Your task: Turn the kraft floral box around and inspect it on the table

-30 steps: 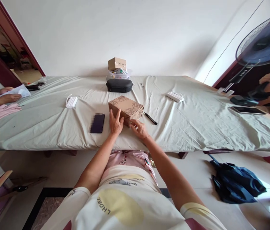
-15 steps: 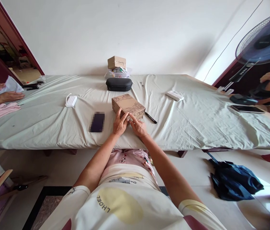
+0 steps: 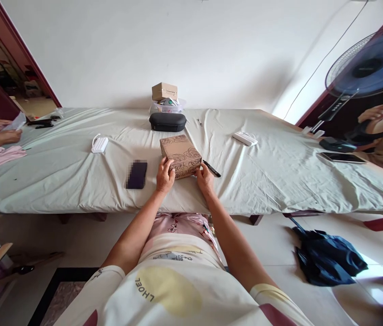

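Held between my left hand (image 3: 165, 176) and right hand (image 3: 205, 180), this swirly brown cardboard box (image 3: 180, 151) seems light and stiff, best gripped by its near corners.

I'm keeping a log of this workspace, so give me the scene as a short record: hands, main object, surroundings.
Left hand: on the near left corner of the patterned box
Right hand: on its near right corner
Box: brown cardboard, dark line drawings, top closed
Left of box: dark phone, partly pixelated
Right of box: black pen, by the right hand
Behind box: black case, then clear tub under a small carton
Surface: pale, wrinkled cloth
Far left: another person's hands holding paper
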The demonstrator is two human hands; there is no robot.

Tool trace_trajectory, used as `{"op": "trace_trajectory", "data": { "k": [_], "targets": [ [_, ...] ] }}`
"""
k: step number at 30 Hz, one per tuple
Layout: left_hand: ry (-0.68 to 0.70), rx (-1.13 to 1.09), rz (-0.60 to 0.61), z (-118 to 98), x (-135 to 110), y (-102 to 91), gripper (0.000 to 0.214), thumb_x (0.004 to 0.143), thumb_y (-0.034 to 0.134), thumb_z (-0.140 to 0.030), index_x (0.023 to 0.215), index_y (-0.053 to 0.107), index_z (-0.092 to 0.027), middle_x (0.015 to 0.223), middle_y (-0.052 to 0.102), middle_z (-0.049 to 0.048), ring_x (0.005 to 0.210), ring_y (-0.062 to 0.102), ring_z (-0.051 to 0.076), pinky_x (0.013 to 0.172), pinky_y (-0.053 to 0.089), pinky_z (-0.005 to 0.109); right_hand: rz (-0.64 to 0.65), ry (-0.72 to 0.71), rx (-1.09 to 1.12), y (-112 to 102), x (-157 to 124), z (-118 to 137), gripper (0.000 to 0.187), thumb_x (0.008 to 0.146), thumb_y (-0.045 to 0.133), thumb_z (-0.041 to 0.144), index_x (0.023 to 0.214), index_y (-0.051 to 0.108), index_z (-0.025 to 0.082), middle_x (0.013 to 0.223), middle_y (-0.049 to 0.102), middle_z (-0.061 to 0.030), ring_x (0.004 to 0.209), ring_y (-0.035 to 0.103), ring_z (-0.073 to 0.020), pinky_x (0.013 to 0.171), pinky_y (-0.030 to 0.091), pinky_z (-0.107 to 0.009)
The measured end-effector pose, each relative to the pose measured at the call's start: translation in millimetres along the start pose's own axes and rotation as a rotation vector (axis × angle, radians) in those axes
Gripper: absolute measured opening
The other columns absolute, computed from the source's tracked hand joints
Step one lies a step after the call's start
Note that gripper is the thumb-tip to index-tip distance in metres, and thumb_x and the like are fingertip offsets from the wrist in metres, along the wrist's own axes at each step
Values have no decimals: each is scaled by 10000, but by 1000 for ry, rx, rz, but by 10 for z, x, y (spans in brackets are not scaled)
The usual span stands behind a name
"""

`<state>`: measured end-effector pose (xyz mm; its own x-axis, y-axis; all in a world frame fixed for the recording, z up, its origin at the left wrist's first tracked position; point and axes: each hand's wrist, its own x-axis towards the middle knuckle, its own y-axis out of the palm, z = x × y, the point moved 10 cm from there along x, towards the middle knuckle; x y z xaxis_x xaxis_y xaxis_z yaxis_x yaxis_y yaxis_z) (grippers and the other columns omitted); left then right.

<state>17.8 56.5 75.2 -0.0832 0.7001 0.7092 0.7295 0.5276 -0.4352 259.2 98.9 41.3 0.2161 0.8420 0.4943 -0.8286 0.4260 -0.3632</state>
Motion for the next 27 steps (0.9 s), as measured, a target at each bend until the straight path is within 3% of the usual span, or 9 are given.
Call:
{"op": "trace_trajectory", "data": {
  "k": [5, 10, 16, 23, 27],
  "targets": [
    [-50, -13, -32, 61, -2, -33, 359, 1031, 476, -309, 1356, 602, -223, 1512, 553, 151, 1443, 521, 258, 1197, 468, 423, -35, -7, -28, -64, -7, 23, 526, 933, 550, 635, 1183, 727, 206, 634, 612, 17, 581, 556, -192, 649, 485, -331],
    [-145, -129, -86, 257, 16, -69, 315, 1003, 536, -323, 1288, 585, -200, 1368, 640, 152, 1333, 603, 243, 1143, 506, 402, -64, 49, 10, -99, -14, -15, 546, 938, 531, 660, 1166, 725, 203, 678, 646, 8, 613, 602, -187, 667, 492, -327],
    [-248, -277, -19, 356, 4, 56, 265, 1013, 515, -310, 1244, 561, -188, 1265, 686, 136, 1190, 684, 194, 1028, 559, 334, -116, 50, 223, -153, -18, 10, 525, 942, 537, 640, 1207, 655, 203, 794, 694, -1, 655, 652, -161, 673, 547, -310],
    [-206, -69, -56, 274, -6, -40, 199, 991, 615, -359, 1110, 601, -201, 1171, 696, 128, 1157, 668, 245, 1011, 538, 374, -130, -64, 334, -176, -14, 153, 481, 932, 573, 605, 1243, 599, 239, 831, 698, -5, 729, 679, -162, 639, 544, -282],
    [-245, 66, 96, 273, -16, 82, 106, 1013, 589, -303, 1020, 623, -203, 1072, 728, 123, 1057, 701, 251, 943, 523, 356, -71, -77, 322, -81, -23, 169, 554, 893, 613, 567, 1337, 553, 242, 811, 690, 14, 705, 671, -168, 655, 539, -304]
  ]
}}
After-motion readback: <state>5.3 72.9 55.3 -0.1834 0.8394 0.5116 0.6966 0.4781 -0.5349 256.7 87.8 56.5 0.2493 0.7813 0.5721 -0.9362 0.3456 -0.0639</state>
